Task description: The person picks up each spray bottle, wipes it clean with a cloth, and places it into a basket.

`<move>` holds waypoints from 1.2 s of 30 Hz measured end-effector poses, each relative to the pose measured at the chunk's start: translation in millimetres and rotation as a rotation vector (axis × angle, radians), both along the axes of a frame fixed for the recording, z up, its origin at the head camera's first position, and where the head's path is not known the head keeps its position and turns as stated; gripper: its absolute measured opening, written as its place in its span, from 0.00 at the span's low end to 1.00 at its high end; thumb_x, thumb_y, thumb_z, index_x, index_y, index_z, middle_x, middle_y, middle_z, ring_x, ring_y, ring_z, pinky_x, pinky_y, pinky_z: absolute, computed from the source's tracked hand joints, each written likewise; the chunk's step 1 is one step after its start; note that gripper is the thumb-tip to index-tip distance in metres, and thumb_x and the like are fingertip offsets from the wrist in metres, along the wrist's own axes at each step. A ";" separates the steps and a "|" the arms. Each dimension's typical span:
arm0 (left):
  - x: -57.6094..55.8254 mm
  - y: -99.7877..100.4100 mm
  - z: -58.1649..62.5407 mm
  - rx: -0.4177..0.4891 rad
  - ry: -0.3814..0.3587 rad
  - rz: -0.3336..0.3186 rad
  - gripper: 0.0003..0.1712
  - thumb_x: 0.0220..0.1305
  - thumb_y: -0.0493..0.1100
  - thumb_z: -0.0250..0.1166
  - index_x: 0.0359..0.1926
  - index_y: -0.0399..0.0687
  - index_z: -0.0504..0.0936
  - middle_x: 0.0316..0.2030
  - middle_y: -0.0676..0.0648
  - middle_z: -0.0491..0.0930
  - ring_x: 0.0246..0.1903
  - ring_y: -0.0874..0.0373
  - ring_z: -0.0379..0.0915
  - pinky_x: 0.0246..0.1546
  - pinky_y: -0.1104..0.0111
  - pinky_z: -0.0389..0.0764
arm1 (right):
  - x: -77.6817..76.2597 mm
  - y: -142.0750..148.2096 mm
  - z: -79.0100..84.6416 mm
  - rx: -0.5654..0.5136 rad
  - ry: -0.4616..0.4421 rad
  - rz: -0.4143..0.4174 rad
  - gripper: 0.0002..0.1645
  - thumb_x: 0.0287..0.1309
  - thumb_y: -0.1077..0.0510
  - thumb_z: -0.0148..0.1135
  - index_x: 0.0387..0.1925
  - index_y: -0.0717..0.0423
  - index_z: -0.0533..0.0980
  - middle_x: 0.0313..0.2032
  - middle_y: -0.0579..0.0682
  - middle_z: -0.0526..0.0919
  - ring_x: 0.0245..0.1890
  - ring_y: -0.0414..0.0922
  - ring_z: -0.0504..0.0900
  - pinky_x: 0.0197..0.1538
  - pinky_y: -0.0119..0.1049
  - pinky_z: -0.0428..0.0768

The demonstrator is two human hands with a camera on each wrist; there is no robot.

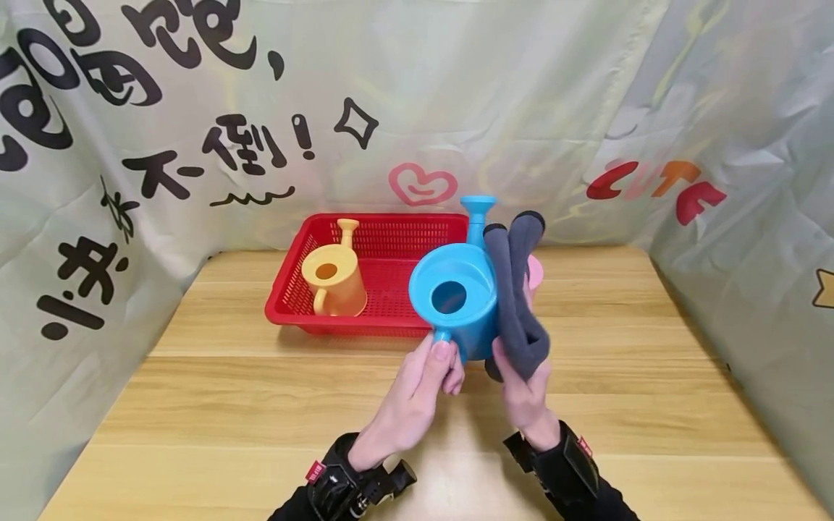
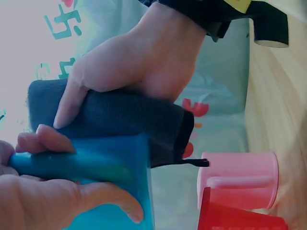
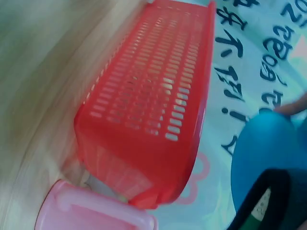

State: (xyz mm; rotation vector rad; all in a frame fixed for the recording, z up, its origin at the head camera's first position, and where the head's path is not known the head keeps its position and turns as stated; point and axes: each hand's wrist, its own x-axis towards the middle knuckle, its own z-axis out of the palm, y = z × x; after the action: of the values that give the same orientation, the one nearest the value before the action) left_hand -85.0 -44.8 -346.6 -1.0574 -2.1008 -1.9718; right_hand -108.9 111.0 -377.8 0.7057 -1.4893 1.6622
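My left hand (image 1: 410, 398) grips the handle of a light blue toy watering can (image 1: 478, 325), raised above the table with its top opening tilted toward the head camera. Against the can's right side, my right hand (image 1: 526, 398) holds a folded dark grey cloth (image 1: 511, 304) with black edging. In the left wrist view, the cloth (image 2: 129, 115) lies between the right hand's fingers and palm, close against the blue can (image 2: 105, 163). The right wrist view catches only part of the blue can (image 3: 261, 143) and the cloth's dark edge (image 3: 271, 191).
Behind the hands, a red slotted basket (image 1: 404, 235) stands on the wooden table (image 1: 260, 427). A yellow watering can (image 1: 345, 289) sits upright inside its left part. To the basket's right stands a pink watering can (image 1: 535, 272), mostly hidden by the cloth. Printed fabric hangs behind the table and along its sides.
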 end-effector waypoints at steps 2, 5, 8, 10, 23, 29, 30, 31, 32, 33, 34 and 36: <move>-0.4 0.3 -0.1 0.036 0.011 0.007 0.18 0.82 0.38 0.35 0.32 0.38 0.64 0.21 0.43 0.65 0.25 0.56 0.68 0.33 0.71 0.73 | -3.2 -3.2 -2.3 0.085 0.101 -0.036 0.32 0.68 0.65 0.55 0.71 0.64 0.64 0.74 0.55 0.65 0.77 0.49 0.61 0.80 0.41 0.55; -0.7 0.2 0.6 0.070 0.022 0.016 0.18 0.82 0.37 0.34 0.32 0.38 0.63 0.21 0.43 0.64 0.24 0.55 0.67 0.31 0.71 0.73 | -7.7 -5.7 -3.5 0.165 0.185 -0.059 0.34 0.70 0.59 0.55 0.73 0.66 0.60 0.77 0.59 0.58 0.80 0.54 0.52 0.81 0.47 0.47; -1.3 -0.7 1.5 0.075 0.020 0.015 0.18 0.82 0.37 0.34 0.32 0.37 0.63 0.21 0.43 0.63 0.24 0.53 0.67 0.31 0.70 0.73 | -8.3 -5.9 -3.6 0.171 0.191 -0.047 0.33 0.71 0.59 0.54 0.74 0.63 0.61 0.77 0.57 0.58 0.80 0.51 0.53 0.81 0.45 0.48; -1.5 -2.1 2.0 0.065 0.008 0.011 0.18 0.82 0.38 0.34 0.33 0.37 0.63 0.21 0.43 0.64 0.24 0.53 0.68 0.31 0.70 0.74 | -7.6 -4.7 -2.3 0.161 0.169 -0.023 0.34 0.69 0.64 0.52 0.74 0.64 0.60 0.77 0.56 0.58 0.80 0.50 0.54 0.81 0.43 0.50; -10.3 -18.7 11.1 0.177 -0.021 -0.115 0.21 0.83 0.43 0.37 0.30 0.36 0.61 0.20 0.42 0.61 0.23 0.54 0.65 0.29 0.68 0.71 | -0.6 9.0 -3.8 -0.033 -0.057 0.015 0.33 0.64 0.76 0.50 0.64 0.46 0.75 0.62 0.40 0.80 0.64 0.35 0.76 0.69 0.27 0.70; -19.5 -26.6 13.2 0.273 0.054 -0.164 0.24 0.83 0.44 0.39 0.27 0.37 0.60 0.18 0.47 0.60 0.19 0.55 0.62 0.25 0.64 0.65 | -0.8 10.2 0.0 -0.147 -0.103 0.019 0.30 0.63 0.76 0.47 0.62 0.52 0.76 0.59 0.42 0.82 0.62 0.36 0.78 0.68 0.28 0.71; -21.1 -27.5 13.2 0.295 0.051 -0.179 0.24 0.83 0.45 0.39 0.26 0.37 0.60 0.18 0.48 0.59 0.19 0.56 0.61 0.24 0.64 0.63 | -0.8 10.0 1.0 -0.170 -0.116 0.024 0.30 0.63 0.76 0.47 0.62 0.54 0.76 0.59 0.42 0.82 0.62 0.37 0.79 0.68 0.28 0.71; -22.3 -28.5 13.2 0.324 0.038 -0.200 0.25 0.83 0.46 0.39 0.26 0.38 0.59 0.17 0.49 0.58 0.18 0.56 0.60 0.23 0.64 0.62 | -0.5 10.0 2.0 -0.185 -0.130 0.033 0.29 0.64 0.75 0.47 0.63 0.56 0.74 0.60 0.43 0.81 0.63 0.37 0.78 0.69 0.29 0.71; -23.6 -29.4 12.9 0.355 0.021 -0.222 0.25 0.83 0.47 0.39 0.25 0.38 0.58 0.17 0.50 0.57 0.18 0.56 0.59 0.22 0.65 0.60 | -0.3 10.1 3.4 -0.202 -0.143 0.052 0.29 0.65 0.74 0.46 0.65 0.58 0.72 0.62 0.44 0.80 0.64 0.38 0.77 0.71 0.30 0.69; -24.8 -30.4 12.3 0.385 -0.004 -0.243 0.25 0.83 0.48 0.39 0.25 0.39 0.57 0.17 0.51 0.56 0.18 0.56 0.58 0.22 0.65 0.59 | 0.1 10.2 5.0 -0.221 -0.156 0.076 0.29 0.66 0.73 0.45 0.67 0.60 0.70 0.63 0.45 0.79 0.66 0.39 0.75 0.72 0.30 0.68; -25.7 -31.5 11.7 0.416 -0.033 -0.264 0.25 0.83 0.49 0.39 0.26 0.40 0.56 0.17 0.51 0.56 0.18 0.57 0.57 0.21 0.66 0.58 | 0.6 10.4 6.3 -0.240 -0.169 0.105 0.29 0.67 0.72 0.44 0.68 0.62 0.68 0.65 0.46 0.77 0.67 0.40 0.74 0.73 0.31 0.67; -26.9 -34.3 9.8 0.475 -0.106 -0.303 0.24 0.83 0.50 0.38 0.27 0.43 0.56 0.18 0.51 0.55 0.18 0.57 0.55 0.21 0.68 0.56 | 2.2 11.1 8.2 -0.273 -0.189 0.168 0.28 0.69 0.71 0.43 0.69 0.63 0.66 0.66 0.47 0.75 0.68 0.40 0.73 0.73 0.31 0.66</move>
State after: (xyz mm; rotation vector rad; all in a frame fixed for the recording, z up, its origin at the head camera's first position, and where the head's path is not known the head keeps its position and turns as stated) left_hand -111.9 -79.1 -336.8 -1.2391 -1.4480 -2.5379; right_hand -106.6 122.1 -369.6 0.5480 -1.3213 2.0613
